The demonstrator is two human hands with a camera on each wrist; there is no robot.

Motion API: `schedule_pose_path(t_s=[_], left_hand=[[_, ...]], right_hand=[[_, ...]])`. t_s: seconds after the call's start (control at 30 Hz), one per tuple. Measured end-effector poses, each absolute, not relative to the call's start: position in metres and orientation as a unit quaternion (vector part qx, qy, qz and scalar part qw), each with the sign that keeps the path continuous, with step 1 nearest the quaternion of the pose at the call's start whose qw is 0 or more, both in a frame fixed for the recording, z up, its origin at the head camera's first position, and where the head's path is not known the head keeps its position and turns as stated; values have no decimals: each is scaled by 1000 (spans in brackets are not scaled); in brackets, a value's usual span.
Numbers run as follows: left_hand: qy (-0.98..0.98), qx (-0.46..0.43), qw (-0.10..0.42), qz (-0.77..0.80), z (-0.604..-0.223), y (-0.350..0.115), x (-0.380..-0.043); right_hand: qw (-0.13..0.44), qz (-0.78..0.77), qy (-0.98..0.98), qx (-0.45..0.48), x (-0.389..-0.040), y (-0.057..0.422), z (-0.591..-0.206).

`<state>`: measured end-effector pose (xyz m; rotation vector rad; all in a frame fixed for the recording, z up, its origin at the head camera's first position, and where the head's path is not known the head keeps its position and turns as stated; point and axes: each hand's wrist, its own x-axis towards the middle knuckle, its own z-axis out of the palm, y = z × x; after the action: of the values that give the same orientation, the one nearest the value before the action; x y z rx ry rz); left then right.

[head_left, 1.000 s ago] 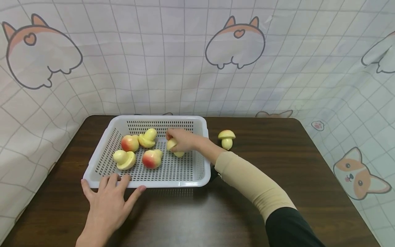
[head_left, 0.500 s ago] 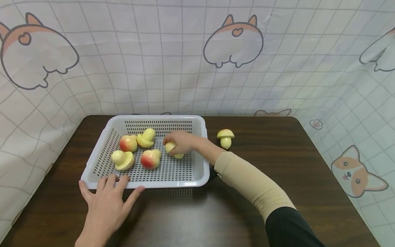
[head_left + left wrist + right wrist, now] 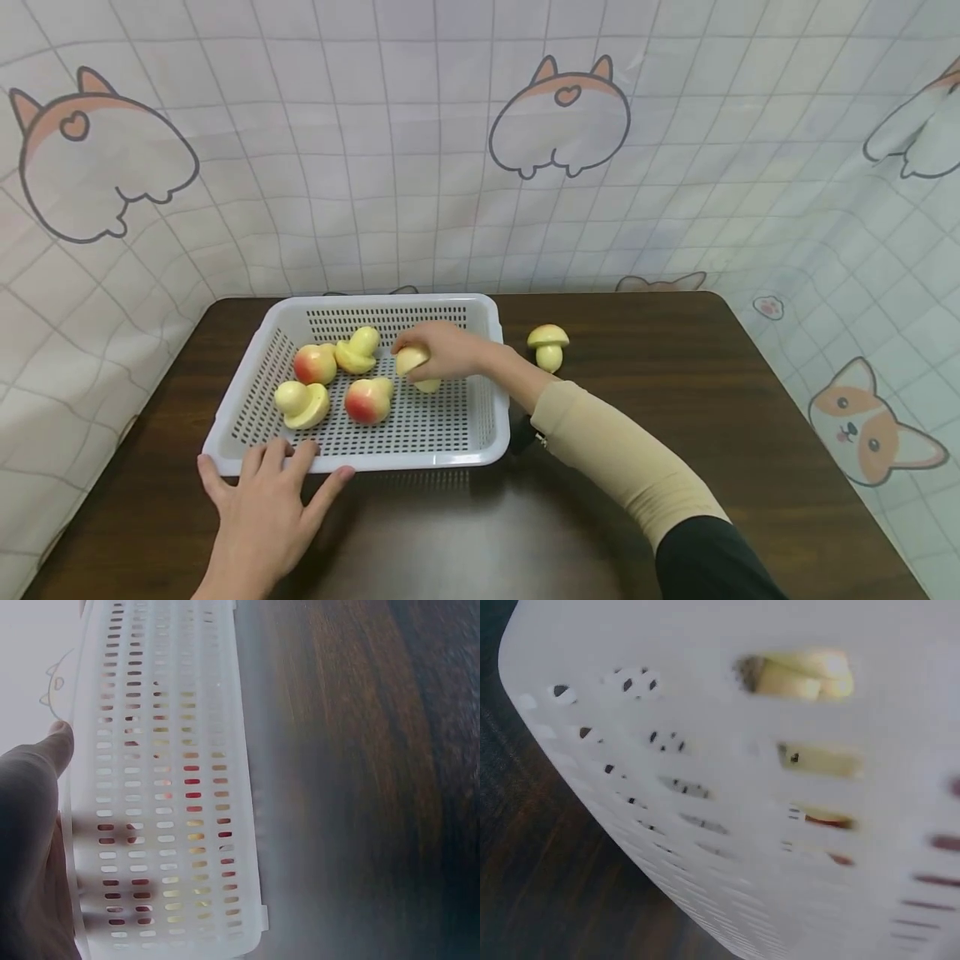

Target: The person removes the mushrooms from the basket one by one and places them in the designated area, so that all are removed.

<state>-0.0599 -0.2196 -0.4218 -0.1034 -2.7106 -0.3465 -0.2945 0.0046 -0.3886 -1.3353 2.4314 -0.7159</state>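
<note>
My right hand [image 3: 444, 348] reaches into the white plastic basket [image 3: 491, 417] and pinches a pale yellow toy mushroom [image 3: 411, 360] low over the basket's floor. My left hand [image 3: 262, 517] rests on the near left rim with its fingers spread; the fingertips lie over the edge. In the left wrist view its thumb [image 3: 60, 742] lies along the rim. To the left of the held mushroom, several toy mushrooms lie in the basket, among them a red-capped one [image 3: 367, 402] and a pale one [image 3: 302, 405]. Through the basket's slots, the right wrist view shows yellow pieces [image 3: 821, 761].
Another toy mushroom [image 3: 548, 347] stands cap up on the dark wooden table [image 3: 675, 417], to the right of the basket. A white checked cloth [image 3: 420, 167] with dog drawings hangs behind the table and along its sides.
My right hand has shifted slightly left within the basket, with the mushroom in its fingers. The left hand stays on the rim, and the head view has tilted a little.
</note>
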Motion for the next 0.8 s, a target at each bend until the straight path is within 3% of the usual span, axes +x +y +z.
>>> schedule_pose_path(t_s=[0.27, 0.8], left_hand=[[-966, -43, 222, -127, -424, -221, -62], [-972, -37, 193, -128, -422, -220, -59]], right_hand=[[112, -327, 820, -455, -292, 19, -372], [89, -412, 813, -402, -283, 61, -357]])
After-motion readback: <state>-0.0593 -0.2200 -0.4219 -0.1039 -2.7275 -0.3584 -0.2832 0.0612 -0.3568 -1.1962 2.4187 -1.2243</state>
